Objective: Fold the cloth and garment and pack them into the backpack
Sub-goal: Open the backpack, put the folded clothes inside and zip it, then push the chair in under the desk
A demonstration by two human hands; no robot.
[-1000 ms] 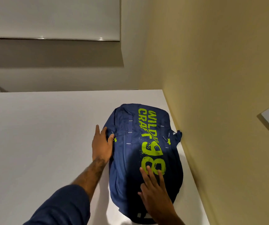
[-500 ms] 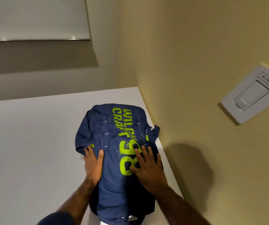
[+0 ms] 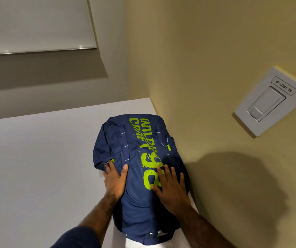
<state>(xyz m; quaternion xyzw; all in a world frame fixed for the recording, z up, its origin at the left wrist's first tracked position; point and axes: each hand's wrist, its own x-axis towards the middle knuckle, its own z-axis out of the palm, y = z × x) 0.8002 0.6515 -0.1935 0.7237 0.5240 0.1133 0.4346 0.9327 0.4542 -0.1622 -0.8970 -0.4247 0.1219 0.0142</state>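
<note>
While left hand (image 3: 115,179) and right hand (image 3: 170,188) press open-fingered on backpack (image 3: 134,140) | wall (image 3: 215,51) against its right side | switch (image 3: 267,102) above

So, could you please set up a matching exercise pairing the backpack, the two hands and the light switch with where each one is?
Things:
1. backpack
2. left hand
3. right hand
4. light switch

Places:
A. on the yellow wall
B. flat on the green number print
C. lying on the white table
D. at the backpack's left edge, thumb on top

Pairs: 1-C, 2-D, 3-B, 4-A.
</note>
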